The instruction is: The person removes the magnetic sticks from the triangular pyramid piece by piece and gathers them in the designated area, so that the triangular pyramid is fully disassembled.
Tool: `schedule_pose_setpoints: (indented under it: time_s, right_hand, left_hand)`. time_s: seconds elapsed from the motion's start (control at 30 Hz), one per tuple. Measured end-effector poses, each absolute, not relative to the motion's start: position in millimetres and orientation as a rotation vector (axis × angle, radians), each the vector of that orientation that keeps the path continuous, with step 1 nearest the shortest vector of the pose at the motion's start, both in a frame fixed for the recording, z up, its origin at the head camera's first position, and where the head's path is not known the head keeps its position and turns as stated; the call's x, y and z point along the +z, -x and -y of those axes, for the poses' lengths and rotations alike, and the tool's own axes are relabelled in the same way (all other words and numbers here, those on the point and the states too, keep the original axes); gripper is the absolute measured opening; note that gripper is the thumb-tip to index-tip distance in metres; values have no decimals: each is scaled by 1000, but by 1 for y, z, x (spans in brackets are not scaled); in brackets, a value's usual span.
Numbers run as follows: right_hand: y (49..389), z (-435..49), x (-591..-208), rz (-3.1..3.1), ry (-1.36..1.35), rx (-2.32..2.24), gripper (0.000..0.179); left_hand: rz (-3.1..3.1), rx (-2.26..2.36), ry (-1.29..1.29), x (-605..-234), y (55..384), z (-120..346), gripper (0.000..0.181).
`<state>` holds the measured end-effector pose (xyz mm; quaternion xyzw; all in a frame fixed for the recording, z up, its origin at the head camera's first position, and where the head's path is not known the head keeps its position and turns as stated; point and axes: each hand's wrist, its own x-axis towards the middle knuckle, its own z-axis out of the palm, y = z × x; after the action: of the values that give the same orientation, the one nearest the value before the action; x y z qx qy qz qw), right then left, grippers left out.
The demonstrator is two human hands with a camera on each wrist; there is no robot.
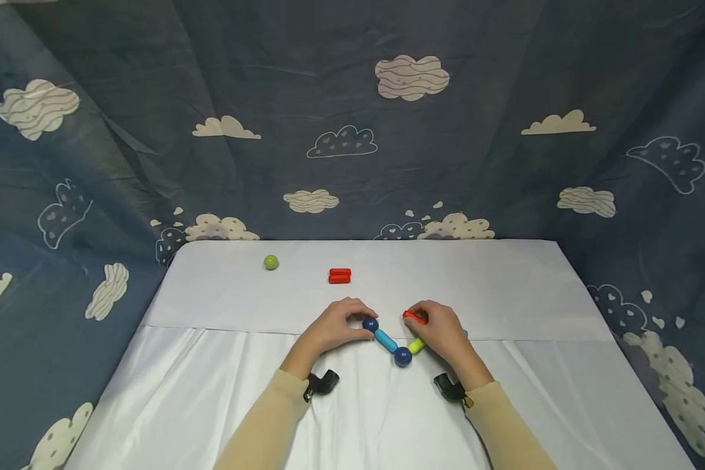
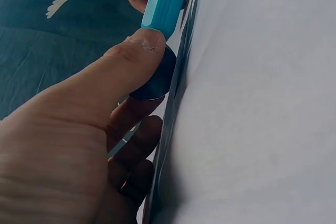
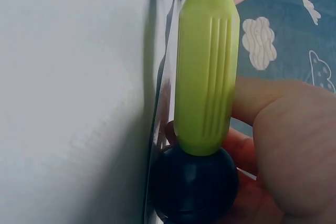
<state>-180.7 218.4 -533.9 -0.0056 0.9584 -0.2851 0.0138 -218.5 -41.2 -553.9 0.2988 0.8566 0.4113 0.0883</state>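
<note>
On the white cloth lies a chain of toy building balls and sticks. My left hand (image 1: 330,328) pinches the dark blue ball (image 1: 370,324) at its left end between thumb and fingers. From there a light blue stick (image 1: 386,341) runs down to a second dark blue ball (image 1: 403,356), where a yellow-green stick (image 3: 206,72) joins. Another dark blue ball (image 3: 194,184) caps that stick's other end, beside the right hand's fingers. In the head view my right hand (image 1: 444,331) holds a red stick (image 1: 414,318) above the chain and covers part of it.
Two red sticks (image 1: 339,279) lie side by side farther back on the white table (image 1: 223,294). A green ball (image 1: 271,262) rests to their left. Behind the table hangs a dark cloud-patterned cloth (image 1: 470,170). A light blue bit (image 1: 465,333) shows past the right hand.
</note>
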Motion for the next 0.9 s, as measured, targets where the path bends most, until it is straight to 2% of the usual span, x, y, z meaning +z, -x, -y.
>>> schedule_pose_setpoints:
  time_s: [0.13,0.47,0.67,0.9]
  right_hand:
    - [178,-215,-534,-3032,39,-914,34]
    - [158,-201,-516,-3087,374,-1135,31]
    - [151,-185,-521,-2939,472,-905,39]
    - [156,-180,-525,-2953,472,-757,25]
  left_hand:
    - [-2563,1218,-913,-555,217,45,35]
    - [-2611,1189,-913,-557,209,48,32]
    - [-2651,1186,-890,-556,209,53,31]
    - [-2674,1215,-851,-556,213,54,31]
